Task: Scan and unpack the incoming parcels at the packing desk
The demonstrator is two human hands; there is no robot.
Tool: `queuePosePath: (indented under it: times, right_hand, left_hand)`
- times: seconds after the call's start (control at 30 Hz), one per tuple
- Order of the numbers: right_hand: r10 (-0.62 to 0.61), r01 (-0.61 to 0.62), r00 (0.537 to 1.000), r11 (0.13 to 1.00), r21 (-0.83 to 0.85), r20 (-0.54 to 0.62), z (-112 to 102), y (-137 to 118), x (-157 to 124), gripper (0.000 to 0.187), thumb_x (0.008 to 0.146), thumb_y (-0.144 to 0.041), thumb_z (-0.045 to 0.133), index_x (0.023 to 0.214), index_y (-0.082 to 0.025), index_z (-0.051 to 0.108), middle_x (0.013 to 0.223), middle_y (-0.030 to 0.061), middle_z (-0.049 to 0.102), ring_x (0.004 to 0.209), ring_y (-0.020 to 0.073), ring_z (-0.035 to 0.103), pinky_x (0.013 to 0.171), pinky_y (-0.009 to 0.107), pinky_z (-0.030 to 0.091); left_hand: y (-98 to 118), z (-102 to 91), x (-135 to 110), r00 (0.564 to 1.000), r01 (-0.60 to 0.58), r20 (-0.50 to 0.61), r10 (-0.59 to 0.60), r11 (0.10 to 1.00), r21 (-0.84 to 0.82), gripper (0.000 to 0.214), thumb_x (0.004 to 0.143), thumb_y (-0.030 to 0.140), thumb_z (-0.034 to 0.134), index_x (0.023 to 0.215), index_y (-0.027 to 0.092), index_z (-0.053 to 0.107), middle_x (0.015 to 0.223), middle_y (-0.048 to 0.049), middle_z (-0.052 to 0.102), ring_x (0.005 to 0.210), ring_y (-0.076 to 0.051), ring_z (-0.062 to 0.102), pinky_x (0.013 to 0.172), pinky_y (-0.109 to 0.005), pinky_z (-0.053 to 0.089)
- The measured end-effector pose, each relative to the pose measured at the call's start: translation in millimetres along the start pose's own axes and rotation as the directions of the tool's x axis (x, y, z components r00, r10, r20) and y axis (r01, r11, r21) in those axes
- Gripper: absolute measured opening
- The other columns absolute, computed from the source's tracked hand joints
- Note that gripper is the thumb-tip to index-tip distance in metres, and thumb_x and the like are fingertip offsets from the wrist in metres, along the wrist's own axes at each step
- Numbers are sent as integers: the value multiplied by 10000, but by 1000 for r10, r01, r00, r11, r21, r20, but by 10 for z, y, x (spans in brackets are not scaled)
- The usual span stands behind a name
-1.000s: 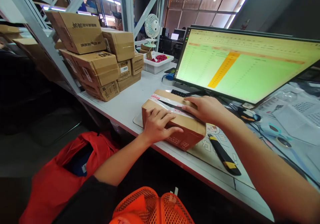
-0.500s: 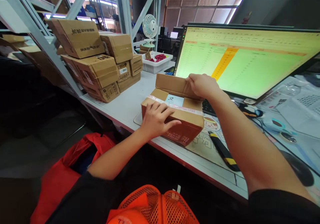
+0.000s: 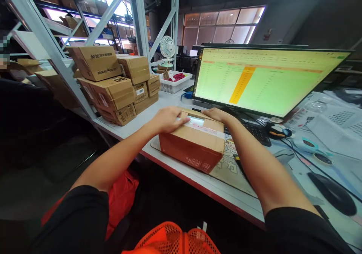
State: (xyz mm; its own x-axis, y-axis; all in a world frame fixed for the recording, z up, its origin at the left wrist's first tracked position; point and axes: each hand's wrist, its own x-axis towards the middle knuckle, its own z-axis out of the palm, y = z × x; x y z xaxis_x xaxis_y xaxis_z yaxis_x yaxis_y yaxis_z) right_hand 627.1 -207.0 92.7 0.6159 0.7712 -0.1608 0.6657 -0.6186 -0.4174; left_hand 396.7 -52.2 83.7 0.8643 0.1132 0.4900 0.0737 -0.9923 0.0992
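A brown cardboard box (image 3: pixel 192 152) with red print on its front rests on a printed desk mat (image 3: pixel 226 174). Clear tape with reddish marks runs across its top, and a pale patch shows at the gap by the rear flap. My left hand (image 3: pixel 169 119) grips the box's rear left top edge, its thumb over the top and the other fingers partly hidden. At the back edge, my right hand (image 3: pixel 217 115) is closed over the rear flap, which is now low. My right forearm partly covers a black and yellow utility knife (image 3: pixel 239 163) on the mat.
Stacked cartons (image 3: pixel 109 91) stand at the desk's left beside a metal rack (image 3: pixel 63 69). A white basket (image 3: pixel 172 87) and a small fan (image 3: pixel 167 48) are behind. The monitor (image 3: pixel 263 80), keyboard (image 3: pixel 256 132) and mouse (image 3: pixel 332 193) occupy the right side.
The raised rear flap has come down with my right hand on it. My left hand has moved from the box's front top edge to its rear left. The view has shifted slightly.
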Motion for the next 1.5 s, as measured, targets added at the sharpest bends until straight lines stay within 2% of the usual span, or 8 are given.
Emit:
queuePosePath:
  times: [0.23,0.43,0.57,0.7,0.87,1.07,1.27,1.5]
  right_hand:
    - [17,-16,1000,1000,18,-23,27,-8,29,561,989,-616,483,1001,-143,786,1052,123,773,911,240,691,858,313,528]
    - [-1,2,1000,1000,16,-20,40,-23,64,545,992,-578,473,993,-131,786,1028,136,771,929,264,689,853,342,535]
    - [-3,3,1000,1000,8,-11,47,-17,52,549,1002,-575,461,983,-132,784,1049,135,772,938,260,693,833,326,528]
    - [0,0,1000,1000,-10,-15,51,-39,59,550,1015,-557,461,996,-111,783,1105,150,765,954,255,695,837,306,512]
    - [12,-14,999,998,-55,-32,57,-57,104,557,1023,-544,468,1035,-86,783,1135,170,760,996,267,693,852,296,498]
    - [-4,-1,998,997,-76,-56,86,-49,115,578,1019,-568,484,1126,-76,768,1204,176,744,1074,270,685,878,266,475]
    - [-19,16,998,998,-59,-58,87,-43,95,578,1030,-515,467,1178,-29,742,1220,219,728,1107,292,678,903,283,465]
    - [-53,50,995,998,-33,-84,97,-31,55,523,1019,-494,477,1081,-72,779,1100,194,763,1017,292,708,890,314,489]
  left_hand:
    - [78,10,-355,816,-121,-550,177,983,138,457,1027,558,400,712,233,465,640,-26,526,620,-183,499,597,-348,329]
    - [72,82,-438,690,-172,-684,237,971,164,460,1046,511,422,674,242,401,582,6,438,555,-163,409,570,-337,298]
    - [26,65,-379,764,-75,-626,158,985,158,447,1041,502,440,685,232,470,612,-21,512,591,-181,465,592,-347,311]
    - [182,-76,-141,956,-124,-229,186,958,258,452,1052,518,440,816,187,636,820,-96,694,794,-245,617,773,-396,405]
    - [929,-34,121,968,-212,162,191,969,128,632,990,721,457,1011,144,715,1055,-139,746,994,-295,668,913,-418,439]
    - [1292,269,33,965,-141,-212,154,987,76,567,987,681,514,888,146,671,817,-108,686,828,-264,643,777,-387,428]
    - [1202,289,-225,611,-262,-706,358,933,246,497,1015,600,532,685,242,430,589,9,507,608,-185,499,666,-362,366]
    - [1476,334,-1006,751,-174,-642,157,984,37,330,1054,519,436,967,218,540,904,-78,721,864,-233,677,804,-399,435]
